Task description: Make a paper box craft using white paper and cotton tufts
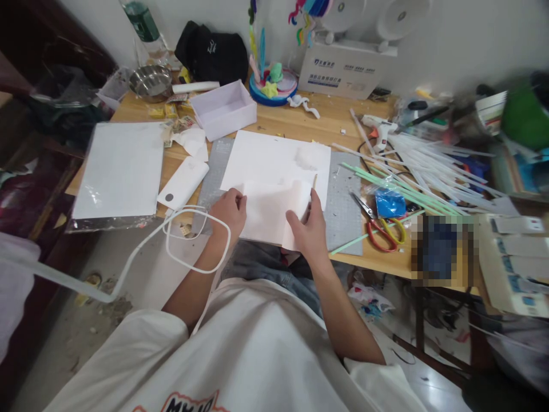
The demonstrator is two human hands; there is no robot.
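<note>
Between my hands is a white sheet of paper (263, 209), its right part bent up into a curl, near the table's front edge. My left hand (230, 210), fingers curled, pinches the sheet's left edge. At the right, my right hand (307, 224) grips the curled part with the thumb on the near side; a thin tan stick pokes up beside its fingers. Another white sheet (261, 154) lies flat behind, on a grey cutting mat (348, 212). A small whitish patch rests on that sheet's right part.
Scissors (380, 226), green strips (398, 186), many white strips (424, 157) and a glue gun (381, 129) lie at right. A white open box (225, 111) stands behind. At left are a wrapped paper pack (120, 171) and a looped white cable (139, 246) crossing my left forearm.
</note>
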